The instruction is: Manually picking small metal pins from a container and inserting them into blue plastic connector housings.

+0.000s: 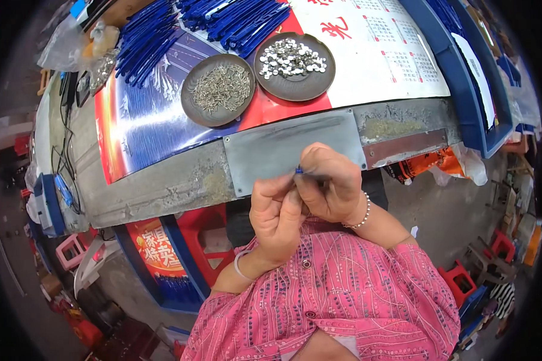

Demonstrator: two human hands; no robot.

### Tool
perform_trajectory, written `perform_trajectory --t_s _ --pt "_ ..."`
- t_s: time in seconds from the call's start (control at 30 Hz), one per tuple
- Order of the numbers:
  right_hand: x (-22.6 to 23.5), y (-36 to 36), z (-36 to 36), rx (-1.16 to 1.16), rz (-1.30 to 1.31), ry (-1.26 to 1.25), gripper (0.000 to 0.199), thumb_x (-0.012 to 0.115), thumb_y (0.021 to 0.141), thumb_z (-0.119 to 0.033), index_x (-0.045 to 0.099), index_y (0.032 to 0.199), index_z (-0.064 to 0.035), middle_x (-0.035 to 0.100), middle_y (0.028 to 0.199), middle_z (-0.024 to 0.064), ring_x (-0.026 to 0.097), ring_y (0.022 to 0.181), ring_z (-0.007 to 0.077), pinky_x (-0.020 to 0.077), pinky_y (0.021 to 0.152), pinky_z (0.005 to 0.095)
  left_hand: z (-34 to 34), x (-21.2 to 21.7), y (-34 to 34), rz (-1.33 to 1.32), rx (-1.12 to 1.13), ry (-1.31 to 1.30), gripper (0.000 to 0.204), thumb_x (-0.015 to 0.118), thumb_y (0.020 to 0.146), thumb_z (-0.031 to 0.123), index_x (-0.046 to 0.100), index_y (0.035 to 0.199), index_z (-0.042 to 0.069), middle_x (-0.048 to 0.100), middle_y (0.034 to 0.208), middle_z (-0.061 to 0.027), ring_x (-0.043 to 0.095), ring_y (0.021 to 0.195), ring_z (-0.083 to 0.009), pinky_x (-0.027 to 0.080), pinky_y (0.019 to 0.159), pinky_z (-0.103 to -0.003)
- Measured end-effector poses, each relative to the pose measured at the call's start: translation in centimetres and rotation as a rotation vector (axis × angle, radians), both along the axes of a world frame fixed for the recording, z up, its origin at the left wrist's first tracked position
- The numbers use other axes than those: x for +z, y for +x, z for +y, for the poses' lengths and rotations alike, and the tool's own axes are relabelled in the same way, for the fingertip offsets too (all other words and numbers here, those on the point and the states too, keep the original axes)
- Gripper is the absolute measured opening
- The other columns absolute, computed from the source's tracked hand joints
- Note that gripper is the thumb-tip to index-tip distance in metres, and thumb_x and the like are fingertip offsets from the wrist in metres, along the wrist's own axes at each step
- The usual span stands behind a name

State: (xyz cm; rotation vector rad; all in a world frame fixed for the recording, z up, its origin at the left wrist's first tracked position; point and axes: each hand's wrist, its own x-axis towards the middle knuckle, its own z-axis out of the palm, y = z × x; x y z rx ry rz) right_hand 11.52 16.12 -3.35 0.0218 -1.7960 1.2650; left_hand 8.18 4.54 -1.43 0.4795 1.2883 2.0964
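Close in front of my chest, my left hand (274,212) and my right hand (332,183) meet with fingers pinched together. Between their fingertips shows the end of a small blue piece (299,171); the rest of it is hidden by the fingers. Just beyond the hands lies a grey metal plate (283,150) fixed at the table's near edge. Farther off stand a dark round dish (193,111) of small metal pins (221,87) and another dark dish (295,91) of shiny round caps (292,58).
Piles of long slim blue pieces (144,42) lie at the table's far left, on a printed poster sheet (373,78). A blue crate (463,78) stands at the right edge. Under the table are another blue crate (144,271) and a red stool (202,240). Cables (66,135) hang at left.
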Motion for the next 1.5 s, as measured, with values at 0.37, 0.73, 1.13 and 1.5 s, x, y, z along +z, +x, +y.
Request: perform_trajectory --t_s 0.37,0.73,1.13,1.5 --pt "3.5 1.9 0.4 0.256 -0.458 -0.799 0.019 0.046 0.096 -0.020 0.049 0.095 -0.0018 0.053 0.072 0.0022 0.048 0.057 0.0043 0.0395 0.051 0.0182 0.2 -0.7 -0.2 0.028 -0.006 0.042 0.025 0.047 0.094 0.003 0.042 0.118 0.005 0.051 0.075 -0.0020 0.037 0.053 -0.0038 0.029 0.046 -0.017" --pt "1.2 0.8 0.2 -0.206 -0.319 0.337 0.013 0.064 0.079 -0.009 0.052 0.080 -0.0020 0.052 0.065 0.0090 0.049 0.051 0.0229 0.0388 0.047 0.0315 0.2 -0.8 -0.1 0.006 0.031 0.028 0.024 0.045 0.094 0.001 0.043 0.118 0.004 0.054 0.083 -0.0036 0.037 0.054 -0.0018 0.029 0.046 -0.016" --pt "1.2 1.3 -0.9 -0.046 -0.305 0.001 0.011 0.058 0.079 -0.001 0.049 0.084 0.0008 0.053 0.074 0.0110 0.051 0.063 0.0235 0.0438 0.061 0.0351 -0.7 -1.7 0.0 0.165 0.110 -0.051 0.018 0.046 0.092 -0.002 0.042 0.110 0.003 0.057 0.093 -0.0090 0.049 0.068 -0.0046 0.040 0.058 -0.017" --pt "4.3 2.0 -0.5 0.184 -0.630 -0.732 0.011 0.051 0.087 -0.008 0.048 0.082 0.0014 0.049 0.072 0.0079 0.044 0.060 0.0161 0.0361 0.054 0.0266 -0.7 -1.9 0.3 0.240 -0.004 0.017 0.019 0.044 0.093 -0.001 0.042 0.111 0.003 0.053 0.081 -0.0059 0.044 0.059 -0.0060 0.037 0.053 -0.020"
